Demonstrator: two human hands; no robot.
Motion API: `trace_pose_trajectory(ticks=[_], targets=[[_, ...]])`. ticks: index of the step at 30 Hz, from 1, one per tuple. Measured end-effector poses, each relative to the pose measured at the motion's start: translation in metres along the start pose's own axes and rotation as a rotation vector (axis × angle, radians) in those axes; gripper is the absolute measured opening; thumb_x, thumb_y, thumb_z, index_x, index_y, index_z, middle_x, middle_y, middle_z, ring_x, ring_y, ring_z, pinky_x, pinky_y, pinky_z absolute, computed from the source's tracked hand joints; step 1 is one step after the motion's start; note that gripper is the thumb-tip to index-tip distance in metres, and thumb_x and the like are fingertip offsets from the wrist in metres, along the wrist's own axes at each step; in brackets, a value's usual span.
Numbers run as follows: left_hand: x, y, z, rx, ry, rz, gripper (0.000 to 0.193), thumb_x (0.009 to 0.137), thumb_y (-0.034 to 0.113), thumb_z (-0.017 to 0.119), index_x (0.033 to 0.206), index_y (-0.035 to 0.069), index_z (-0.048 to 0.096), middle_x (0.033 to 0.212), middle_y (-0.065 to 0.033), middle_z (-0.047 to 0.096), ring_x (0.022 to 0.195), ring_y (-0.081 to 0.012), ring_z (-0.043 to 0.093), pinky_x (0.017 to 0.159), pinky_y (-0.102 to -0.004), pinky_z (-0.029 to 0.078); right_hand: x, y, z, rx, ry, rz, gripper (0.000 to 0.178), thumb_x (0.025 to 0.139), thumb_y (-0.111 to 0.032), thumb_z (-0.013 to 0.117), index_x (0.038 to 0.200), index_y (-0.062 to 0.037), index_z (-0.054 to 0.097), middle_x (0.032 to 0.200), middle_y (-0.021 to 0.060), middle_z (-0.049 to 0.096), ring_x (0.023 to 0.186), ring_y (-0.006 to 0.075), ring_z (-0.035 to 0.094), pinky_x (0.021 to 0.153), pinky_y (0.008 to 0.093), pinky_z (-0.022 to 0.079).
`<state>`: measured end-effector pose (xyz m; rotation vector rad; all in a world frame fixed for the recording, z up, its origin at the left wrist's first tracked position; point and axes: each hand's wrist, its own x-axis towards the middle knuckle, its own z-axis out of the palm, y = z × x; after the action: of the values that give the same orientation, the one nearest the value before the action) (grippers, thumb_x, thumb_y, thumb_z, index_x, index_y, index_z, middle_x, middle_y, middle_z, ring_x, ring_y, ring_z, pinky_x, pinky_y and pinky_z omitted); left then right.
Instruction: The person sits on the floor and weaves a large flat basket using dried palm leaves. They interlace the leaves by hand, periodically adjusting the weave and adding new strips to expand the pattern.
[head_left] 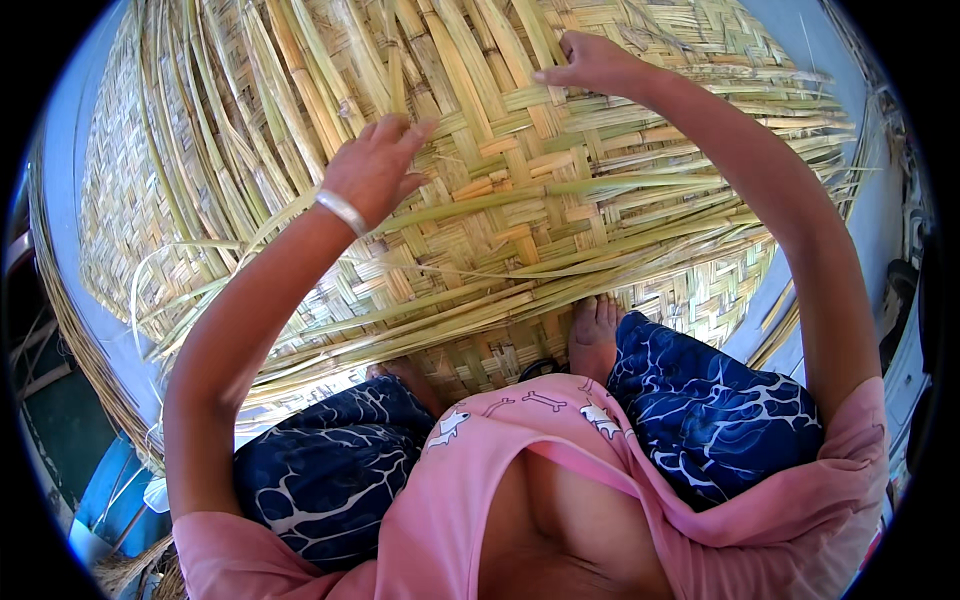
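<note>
Head view: one woven mat, spread beneath left hand, fingers loosely open, and right hand, fingers curled at strips, grip impossible to tell; one silvery bracelet on left wrist; two bare feet at near side.

Under everything there is a smooth floor of pale blue-grey colour, which shows in curved bands at the left and at the right. On this floor lies a large woven mat, of yellow and greenish flat strips, and it covers most of the surface. At the left side, beside the mat, a long bundle of thin stalks lies along the floor. Near the lower right edge of the mat rest some loose strips; their number I cannot tell surely.
</note>
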<state>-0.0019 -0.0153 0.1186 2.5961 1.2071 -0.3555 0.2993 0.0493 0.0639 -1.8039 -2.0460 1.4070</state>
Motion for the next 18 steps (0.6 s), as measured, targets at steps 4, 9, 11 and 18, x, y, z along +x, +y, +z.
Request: trace_pose_trajectory(ticks=[4, 9, 11, 18], targets=[[0.019, 0.002, 0.001, 0.016, -0.192, -0.069, 0.065, 0.074, 0.027, 0.069, 0.13, 0.013, 0.039, 0.111, -0.0123, 0.047, 0.102, -0.0293, 0.051, 0.081, -0.0382, 0.047, 0.001, -0.017, 0.013, -0.199, 0.119, -0.044, 0.069, 0.069, -0.055, 0.066, 0.1, 0.0038, 0.049, 0.083, 0.0153, 0.058, 0.077, 0.0243, 0.058, 0.065, 0.0356, 0.044], [0.022, -0.002, -0.002, 0.029, -0.212, 0.023, 0.065, 0.073, 0.027, 0.069, 0.129, 0.012, 0.04, 0.105, -0.0097, 0.047, 0.099, -0.0276, 0.05, 0.079, -0.0375, 0.046, -0.008, -0.026, 0.016, -0.28, 0.094, 0.025, 0.073, 0.067, -0.056, 0.066, 0.103, 0.0031, 0.044, 0.084, 0.0191, 0.06, 0.078, 0.0312, 0.06, 0.068, 0.0397, 0.046], [0.023, -0.003, -0.003, 0.047, -0.212, 0.06, 0.065, 0.073, 0.027, 0.069, 0.129, 0.01, 0.04, 0.106, -0.0086, 0.048, 0.098, -0.0274, 0.05, 0.079, -0.0376, 0.046, -0.014, -0.031, 0.019, -0.293, 0.125, -0.004, 0.071, 0.068, -0.053, 0.068, 0.103, 0.003, 0.042, 0.084, 0.02, 0.061, 0.079, 0.0339, 0.061, 0.069, 0.0415, 0.046], [0.021, -0.002, 0.004, 0.067, -0.191, 0.089, 0.063, 0.073, 0.025, 0.069, 0.128, 0.009, 0.042, 0.106, -0.0098, 0.05, 0.098, -0.0281, 0.051, 0.08, -0.0375, 0.046, -0.031, -0.038, 0.025, -0.38, 0.134, 0.006, 0.071, 0.07, -0.052, 0.067, 0.106, 0.003, 0.041, 0.084, 0.0198, 0.061, 0.078, 0.0353, 0.061, 0.071, 0.0431, 0.047]])
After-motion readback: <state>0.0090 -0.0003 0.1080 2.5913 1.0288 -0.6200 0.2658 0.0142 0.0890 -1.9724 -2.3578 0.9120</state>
